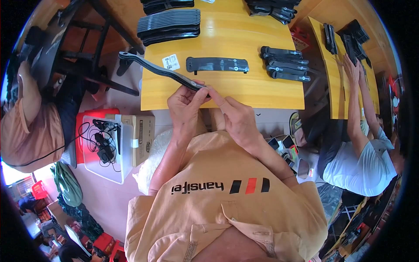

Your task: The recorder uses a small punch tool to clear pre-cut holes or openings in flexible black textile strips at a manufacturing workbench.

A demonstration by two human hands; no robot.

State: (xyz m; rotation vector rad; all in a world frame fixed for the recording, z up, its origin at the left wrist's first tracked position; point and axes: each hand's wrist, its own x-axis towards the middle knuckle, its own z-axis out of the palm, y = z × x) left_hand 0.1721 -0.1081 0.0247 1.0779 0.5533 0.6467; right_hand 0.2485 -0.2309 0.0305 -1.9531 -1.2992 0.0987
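In front of my chest, at the table's near edge, I hold a thin stack of long black straps (163,74) with rounded ends. My left hand (185,105) pinches the near end between thumb and fingers, and the far end sticks out to the upper left. At that same near end, my right hand (239,118) has its thumb and forefinger on the straps, the other fingers curled. Just beyond my hands, a flat black band (217,64) with small printing lies across the table. A white label (171,62) is beside its left end.
The yellow table (248,94) also bears a neat black strap pile (169,27) at far left and strap bundles (286,64) at right. On the floor at left stands a clear bin (107,150) with cables beside a carton (142,137). Co-workers sit on both sides.
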